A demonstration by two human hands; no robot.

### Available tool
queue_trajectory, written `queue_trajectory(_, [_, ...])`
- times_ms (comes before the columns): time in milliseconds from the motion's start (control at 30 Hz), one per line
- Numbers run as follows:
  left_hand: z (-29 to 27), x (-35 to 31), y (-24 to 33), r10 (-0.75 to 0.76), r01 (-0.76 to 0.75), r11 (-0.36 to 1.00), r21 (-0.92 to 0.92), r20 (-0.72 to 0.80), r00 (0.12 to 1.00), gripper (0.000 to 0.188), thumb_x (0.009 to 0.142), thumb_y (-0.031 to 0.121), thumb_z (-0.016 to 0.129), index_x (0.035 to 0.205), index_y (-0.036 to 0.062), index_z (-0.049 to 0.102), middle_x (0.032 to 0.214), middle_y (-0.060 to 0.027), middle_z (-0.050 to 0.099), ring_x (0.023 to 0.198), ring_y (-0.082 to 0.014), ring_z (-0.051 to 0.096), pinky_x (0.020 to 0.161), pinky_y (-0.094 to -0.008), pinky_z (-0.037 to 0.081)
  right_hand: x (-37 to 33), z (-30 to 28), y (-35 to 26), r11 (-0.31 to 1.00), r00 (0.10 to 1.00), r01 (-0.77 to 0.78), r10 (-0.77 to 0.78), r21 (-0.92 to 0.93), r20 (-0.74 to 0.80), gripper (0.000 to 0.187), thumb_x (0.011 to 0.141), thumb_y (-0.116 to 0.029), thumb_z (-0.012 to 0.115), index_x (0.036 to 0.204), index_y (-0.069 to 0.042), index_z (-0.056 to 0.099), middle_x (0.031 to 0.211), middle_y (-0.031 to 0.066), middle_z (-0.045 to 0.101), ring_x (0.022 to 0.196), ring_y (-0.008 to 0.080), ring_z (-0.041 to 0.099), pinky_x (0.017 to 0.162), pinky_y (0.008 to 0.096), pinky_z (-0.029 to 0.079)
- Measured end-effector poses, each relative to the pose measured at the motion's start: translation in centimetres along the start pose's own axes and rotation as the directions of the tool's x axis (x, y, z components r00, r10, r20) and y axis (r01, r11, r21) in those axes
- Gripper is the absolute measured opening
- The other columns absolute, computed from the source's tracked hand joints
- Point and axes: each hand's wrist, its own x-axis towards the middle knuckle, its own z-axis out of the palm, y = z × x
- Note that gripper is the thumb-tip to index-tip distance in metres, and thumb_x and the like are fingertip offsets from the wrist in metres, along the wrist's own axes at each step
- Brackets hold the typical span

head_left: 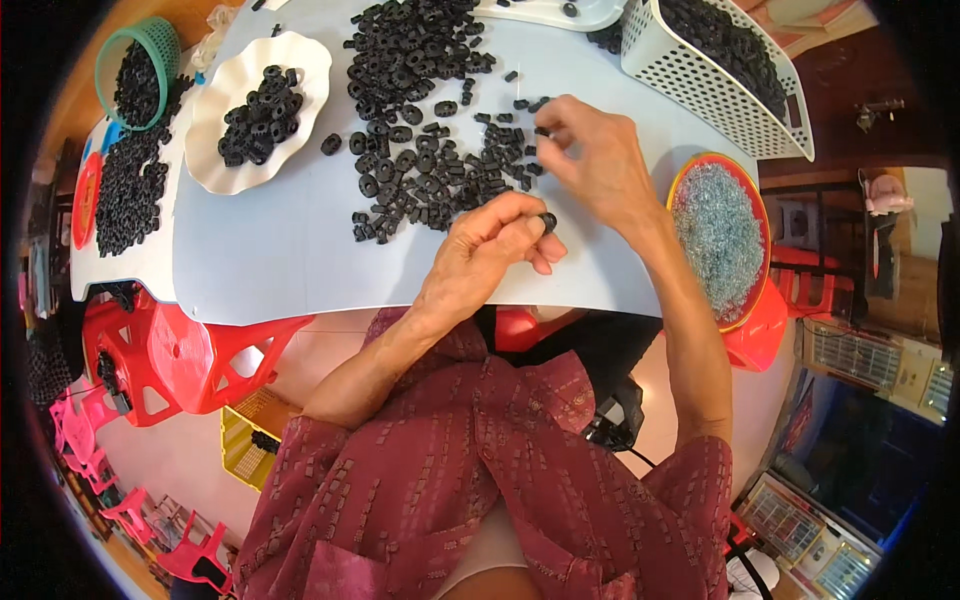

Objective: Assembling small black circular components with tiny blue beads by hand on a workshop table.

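Observation:
My left hand (485,245) is closed, with a rounded black plastic cord-lock piece (547,222) pinched at the thumb and fingertips. Just beyond it, my right hand (597,150) has its fingers curled together over the table, with a small black plastic piece (542,131) at the fingertips. Parts of those fingers are slightly blurred. Beside both hands, many loose black cord-lock parts (430,175) lie spread on the pale table (270,265); some are oval with holes, others small and blocky. A denser pile (410,50) sits farther back.
Left on the table is a white scalloped dish (205,150) of black pieces. A green basket (163,45) lies tipped beside more black parts (130,190). On the right are a white perforated basket (700,100) and a red-rimmed bowl (765,215) of tiny silvery pieces. Red stools (215,355) stand below.

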Motion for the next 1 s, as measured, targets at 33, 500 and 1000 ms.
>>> queue_trajectory(33, [-0.2, 0.0, -0.2, 0.022, -0.022, 0.999, -0.023, -0.002, 1.000, 0.023, 0.094, 0.015, 0.049, 0.108, -0.0025, 0.054, 0.087, -0.0114, 0.063, 0.074, -0.0146, 0.059, 0.075, -0.0284, 0.049, -0.9, -0.3, -0.3, 0.979, 0.996, -0.073, 0.083, 0.191, -0.042, 0.016, 0.078, -0.006, 0.062, 0.092, -0.001, 0.060, 0.078, 0.0100, 0.062, 0.061, 0.0204, 0.059, 0.062, 0.0326, 0.049])
queue_trajectory(500, [0.7, 0.7, 0.0, 0.016, -0.016, 0.996, 0.088, 0.004, 1.000, 0.023, 0.094, 0.014, 0.048, 0.106, -0.0056, 0.054, 0.087, -0.0139, 0.064, 0.075, -0.0156, 0.060, 0.072, -0.0283, 0.051, -8.4, 0.9, -1.9, 0.634, 0.903, -0.236, 0.423, 0.736, -0.075, 0.014, 0.085, 0.000, 0.061, 0.098, 0.000, 0.066, 0.081, -0.0011, 0.061, 0.073, 0.0051, 0.053, 0.069, 0.0210, 0.045])
queue_trajectory(1000, [0.6, 1.1, -0.2, 0.048, -0.049, 0.990, 0.135, 0.013, 0.999, 0.024, 0.095, 0.013, 0.048, 0.107, -0.0061, 0.054, 0.086, -0.0129, 0.064, 0.077, -0.0151, 0.060, 0.071, -0.0283, 0.051, -8.6, 1.2, -2.0, 0.575, 0.899, -0.198, 0.429, 0.794, -0.086, 0.012, 0.086, 0.002, 0.059, 0.097, 0.002, 0.062, 0.080, 0.0011, 0.061, 0.071, 0.0058, 0.055, 0.066, 0.0210, 0.046])
